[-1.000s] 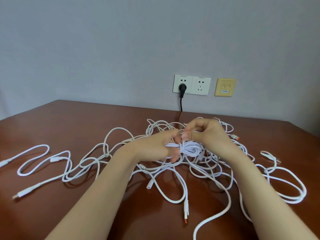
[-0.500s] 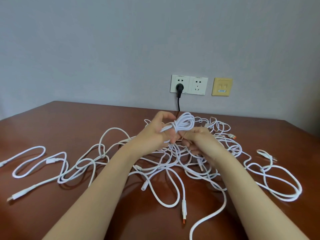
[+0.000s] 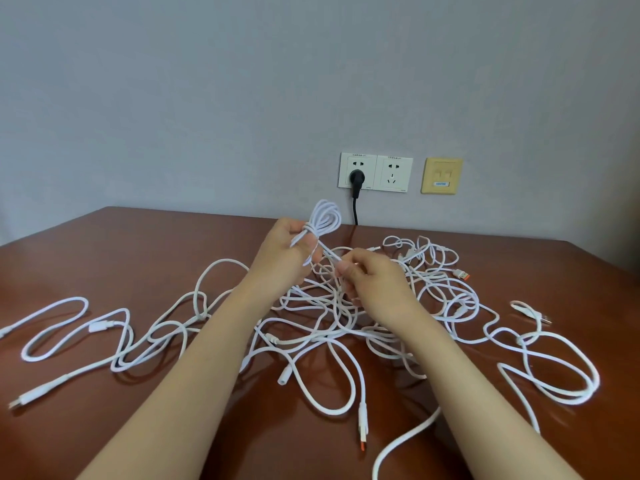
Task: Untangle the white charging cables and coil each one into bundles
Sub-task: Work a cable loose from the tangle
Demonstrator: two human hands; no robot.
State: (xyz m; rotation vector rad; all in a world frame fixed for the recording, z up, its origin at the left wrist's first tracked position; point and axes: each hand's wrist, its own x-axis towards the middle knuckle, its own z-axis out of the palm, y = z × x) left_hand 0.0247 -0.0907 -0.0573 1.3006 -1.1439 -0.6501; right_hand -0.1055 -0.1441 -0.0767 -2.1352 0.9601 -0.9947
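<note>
At a brown table (image 3: 121,258) of tangled white cables (image 3: 349,372): clenches small coil (image 3: 325,220) in left grip (image 3: 287,258), pinches its trailing strand (image 3: 329,254) in right grip (image 3: 374,282); mid-coiling, probably needs slack freed next.

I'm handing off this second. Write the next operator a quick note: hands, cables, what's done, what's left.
Left hand grips a small coiled bundle, raised above the table.
Right hand pinches the strand running out of that bundle.
The tangled cables lie mid-table, with loose runs to either side.
Done: one coil partly wound.
Left: finish it, then untangle and coil the others.
</note>
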